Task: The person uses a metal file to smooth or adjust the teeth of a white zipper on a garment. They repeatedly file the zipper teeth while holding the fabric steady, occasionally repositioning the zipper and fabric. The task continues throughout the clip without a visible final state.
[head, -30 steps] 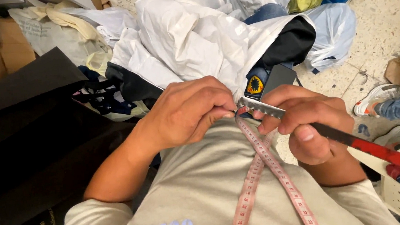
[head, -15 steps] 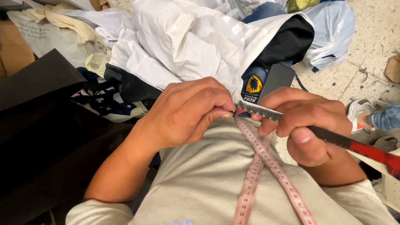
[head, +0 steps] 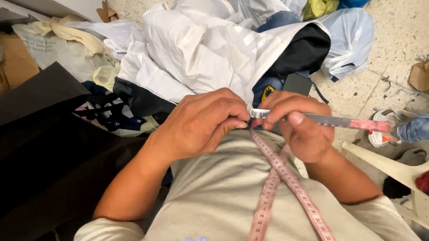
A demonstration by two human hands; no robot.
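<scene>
My left hand point(head: 200, 122) and my right hand point(head: 302, 130) meet in front of my chest, over my beige shirt. The right hand grips a long metal-bladed tool point(head: 338, 121) near its tip; its red handle sticks out to the right, almost level. The fingertips of the left hand are pinched together right at the blade's tip, and whatever is between them is hidden. A pink measuring tape point(head: 288, 177) hangs round my neck, and its two strands cross just below the hands.
A heap of white and dark clothes point(head: 203, 44) lies on the speckled floor ahead, with a pale blue plastic bag point(head: 353, 37) behind it. On the left are a black bag point(head: 38, 143) and a cardboard box point(head: 12, 66). At the right are a shoe point(head: 383, 133) and a white plastic chair point(head: 403, 170).
The tool's red handle has swung up from slanting down to the right to nearly level. Both hands stay together at the blade's tip.
</scene>
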